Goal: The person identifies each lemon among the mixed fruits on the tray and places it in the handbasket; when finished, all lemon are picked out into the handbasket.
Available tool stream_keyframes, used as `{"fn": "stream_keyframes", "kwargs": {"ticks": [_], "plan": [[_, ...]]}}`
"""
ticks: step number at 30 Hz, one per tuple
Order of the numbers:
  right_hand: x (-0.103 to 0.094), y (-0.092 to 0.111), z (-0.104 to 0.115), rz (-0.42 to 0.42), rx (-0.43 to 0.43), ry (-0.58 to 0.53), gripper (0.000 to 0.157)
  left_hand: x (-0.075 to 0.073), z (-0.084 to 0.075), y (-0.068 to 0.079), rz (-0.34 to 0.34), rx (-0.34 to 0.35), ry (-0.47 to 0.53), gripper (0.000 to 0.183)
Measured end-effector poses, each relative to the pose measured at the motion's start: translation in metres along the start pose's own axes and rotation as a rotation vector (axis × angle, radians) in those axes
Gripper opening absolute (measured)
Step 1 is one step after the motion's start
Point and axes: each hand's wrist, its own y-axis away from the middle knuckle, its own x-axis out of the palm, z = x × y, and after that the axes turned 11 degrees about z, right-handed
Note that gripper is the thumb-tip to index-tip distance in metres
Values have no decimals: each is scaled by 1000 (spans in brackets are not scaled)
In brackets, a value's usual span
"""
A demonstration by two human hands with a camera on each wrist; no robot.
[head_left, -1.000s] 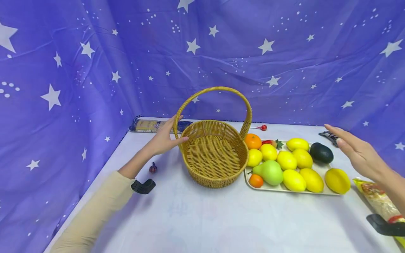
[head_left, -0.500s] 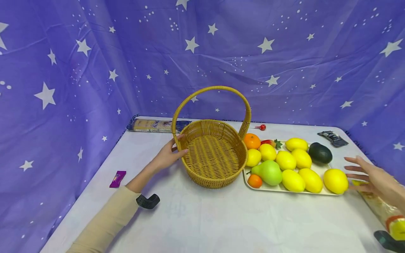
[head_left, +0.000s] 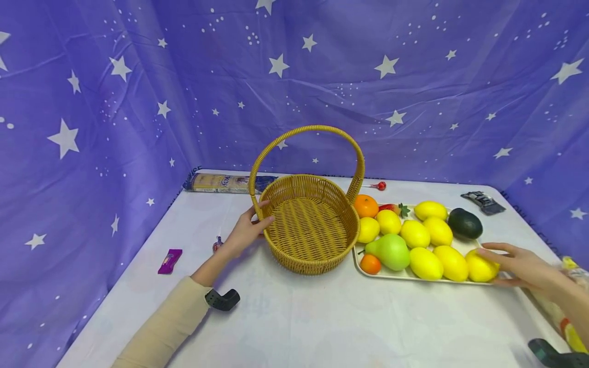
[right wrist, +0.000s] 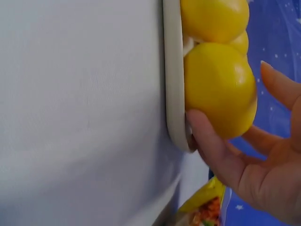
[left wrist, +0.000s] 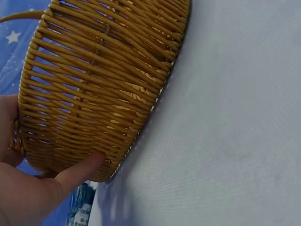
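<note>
Right hand (head_left: 524,263) is the nearer one: the end lemon (head_left: 479,268) lies just to its left, at the right front corner of the tray (right wrist: 174,75), thumb low by the tray rim, index finger spread clear of the fruit, no firm grip evident. Lemon's long axis cannot be told; a neighbouring lemon (head_left: 451,262) sits close on its far side. Left hand (head_left: 246,230), fingers curled, grips the left side of the basket (head_left: 309,266), well apart from that lemon.
</note>
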Motion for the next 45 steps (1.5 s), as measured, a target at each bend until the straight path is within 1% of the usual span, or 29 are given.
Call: {"fn": "stream_keyframes", "kwargs": {"ticks": [2,8,10,13,15,19,21,24,26,30,33,35,37,41,45], "plan": [[3,0,3,-9,26,20,93,0,1,0,-6,-3,1,61],[7,3,11,-3,60,-18,97,1,1,1,-16,11,3,61],[8,3,12,-30,72,-12,99,0,2,1,-14,19,4,61],[6,3,11,-89,67,18,99,0,3,1,-11,28,9,61],[4,3,10,-126,45,41,99,0,4,0,-14,30,15,61],[-1,6,10,-170,-26,80,97,1,5,0,-18,31,20,60],[-4,9,13,-194,-56,105,97,2,5,0,-19,33,22,61],[-7,10,23,-236,-129,113,92,2,5,0,-19,41,22,61],[-7,10,35,-248,-173,114,89,3,4,0,-24,43,28,61],[-2,7,67,-234,-273,123,80,3,3,1,-30,39,29,59],[3,3,96,-166,-344,97,71,2,3,1,-28,40,20,60],[10,0,117,-119,-374,81,68,2,4,1,-28,41,16,60],[21,-4,140,-65,-403,72,68,2,4,1,-28,43,10,61],[48,-11,184,8,-455,64,70,2,6,1,-39,42,7,60],[77,-23,218,94,-516,22,67,3,6,1,-40,43,12,59]]}}
